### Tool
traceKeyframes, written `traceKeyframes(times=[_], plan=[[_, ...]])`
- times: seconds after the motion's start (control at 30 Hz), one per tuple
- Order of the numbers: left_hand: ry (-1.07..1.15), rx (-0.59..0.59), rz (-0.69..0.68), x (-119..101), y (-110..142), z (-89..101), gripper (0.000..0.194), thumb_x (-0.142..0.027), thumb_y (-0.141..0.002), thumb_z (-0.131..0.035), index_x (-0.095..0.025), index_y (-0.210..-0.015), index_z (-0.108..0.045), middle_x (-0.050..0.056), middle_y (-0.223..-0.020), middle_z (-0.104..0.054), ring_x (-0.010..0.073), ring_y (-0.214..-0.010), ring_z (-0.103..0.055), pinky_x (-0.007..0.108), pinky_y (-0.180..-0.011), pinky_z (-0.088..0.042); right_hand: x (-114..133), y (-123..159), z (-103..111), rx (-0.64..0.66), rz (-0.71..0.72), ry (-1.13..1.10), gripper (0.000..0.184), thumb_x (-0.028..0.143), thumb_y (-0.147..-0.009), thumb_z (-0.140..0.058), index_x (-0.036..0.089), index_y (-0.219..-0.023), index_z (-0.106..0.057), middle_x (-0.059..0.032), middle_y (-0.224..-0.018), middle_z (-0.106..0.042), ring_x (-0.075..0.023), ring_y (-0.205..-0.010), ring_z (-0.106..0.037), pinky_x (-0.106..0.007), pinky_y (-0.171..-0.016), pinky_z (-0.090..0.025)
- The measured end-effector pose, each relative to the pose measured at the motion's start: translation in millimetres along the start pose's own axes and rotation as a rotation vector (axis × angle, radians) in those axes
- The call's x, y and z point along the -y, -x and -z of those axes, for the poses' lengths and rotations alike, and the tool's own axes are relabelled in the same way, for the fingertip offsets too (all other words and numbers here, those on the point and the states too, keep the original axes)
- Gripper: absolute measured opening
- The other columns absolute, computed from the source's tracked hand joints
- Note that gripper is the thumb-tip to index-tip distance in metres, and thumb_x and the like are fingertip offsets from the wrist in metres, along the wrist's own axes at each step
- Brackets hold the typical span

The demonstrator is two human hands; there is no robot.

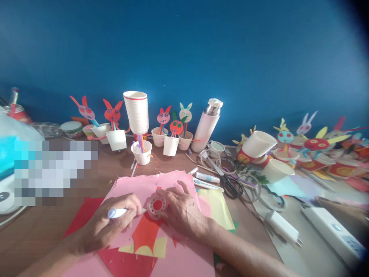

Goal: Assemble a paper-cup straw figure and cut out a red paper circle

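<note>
My left hand (119,215) is closed around a white pen (117,212), its tip close to the left edge of a round white ring (157,207) with small holes around it. My right hand (183,211) grips the ring's right side with thumb and fingers, pressing it onto orange paper (146,232). Orange shows through the ring's centre. Under this lie pink sheets (129,188), a yellow piece (160,246) and red paper (127,263). The exact spot where the pen touches is too small to make out.
Behind the paper stand a stack of paper cups (136,111), several cups with paper rabbit faces, and a white thermos (207,125). To the right lie black-handled scissors (232,187), a glue stick (207,177), a white charger (284,227) and a power strip (331,231).
</note>
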State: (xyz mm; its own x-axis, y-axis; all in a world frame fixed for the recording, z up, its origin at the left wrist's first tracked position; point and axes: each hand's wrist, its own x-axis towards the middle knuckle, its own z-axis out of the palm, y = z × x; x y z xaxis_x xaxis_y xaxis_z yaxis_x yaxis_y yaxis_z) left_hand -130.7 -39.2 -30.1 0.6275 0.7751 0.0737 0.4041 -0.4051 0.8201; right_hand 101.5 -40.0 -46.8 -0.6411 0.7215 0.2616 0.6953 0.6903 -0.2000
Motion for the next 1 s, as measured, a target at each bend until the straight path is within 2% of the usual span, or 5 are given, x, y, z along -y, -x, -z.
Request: traceKeyframes(times=[0.17, 0.4, 0.6, 0.83, 1.0], plan=[[0.058, -0.098, -0.038, 3.0, -1.2, -2.9, 0.026, -0.028, -0.092, -0.032, -0.019, -0.077, -0.051, -0.002, -0.070, -0.051, 0.0100, -0.054, -0.049, 0.022, -0.053, -0.040, -2.9, 2.6, -9.3, -0.085, -0.024, -0.015, 0.025, 0.031, -0.088, -0.053, 0.023, -0.112, -0.055, -0.0031, -0.105, -0.062, -0.0207, -0.096, -0.054, -0.050, -0.106, -0.017], [0.068, -0.152, 0.008, -2.7, -2.6, -4.6, 0.027, -0.031, -0.091, -0.033, -0.018, -0.078, -0.052, -0.002, -0.070, -0.052, 0.0099, -0.052, -0.049, 0.022, -0.051, -0.038, -4.4, 3.5, -9.5, -0.042, 0.084, 0.093, 0.016, 0.036, -0.088, -0.053, 0.031, -0.101, -0.062, 0.0007, -0.120, -0.055, -0.0228, -0.095, -0.051, -0.055, -0.105, -0.014], [0.129, -0.141, 0.041, -1.0, -3.7, -4.5, 0.026, -0.032, -0.092, -0.035, -0.018, -0.078, -0.052, -0.002, -0.067, -0.050, 0.0094, -0.051, -0.047, 0.022, -0.049, -0.035, -5.6, 5.1, -13.9, -0.076, 0.081, 0.076, 0.014, 0.033, -0.090, -0.050, 0.032, -0.097, -0.062, 0.0026, -0.122, -0.053, -0.0208, -0.098, -0.050, -0.052, -0.106, -0.013], [0.203, -0.152, 0.028, -0.1, -5.2, -6.3, 0.026, -0.032, -0.091, -0.035, -0.017, -0.079, -0.053, -0.003, -0.066, -0.048, 0.0098, -0.053, -0.046, 0.023, -0.052, -0.037, -4.2, 4.9, -12.5, -0.115, 0.082, 0.032, 0.012, 0.034, -0.087, -0.055, 0.027, -0.091, -0.064, -0.0010, -0.115, -0.059, -0.0213, -0.097, -0.053, -0.052, -0.103, -0.017], [0.239, -0.192, 0.088, -1.2, -6.2, -4.2, 0.028, -0.035, -0.090, -0.036, -0.017, -0.078, -0.054, -0.001, -0.068, -0.053, 0.0106, -0.054, -0.048, 0.022, -0.051, -0.040, -3.4, 2.5, -13.0, -0.203, 0.072, -0.024, 0.015, 0.035, -0.087, -0.054, 0.024, -0.089, -0.063, -0.0028, -0.108, -0.064, -0.0206, -0.092, -0.056, -0.050, -0.102, -0.021]])
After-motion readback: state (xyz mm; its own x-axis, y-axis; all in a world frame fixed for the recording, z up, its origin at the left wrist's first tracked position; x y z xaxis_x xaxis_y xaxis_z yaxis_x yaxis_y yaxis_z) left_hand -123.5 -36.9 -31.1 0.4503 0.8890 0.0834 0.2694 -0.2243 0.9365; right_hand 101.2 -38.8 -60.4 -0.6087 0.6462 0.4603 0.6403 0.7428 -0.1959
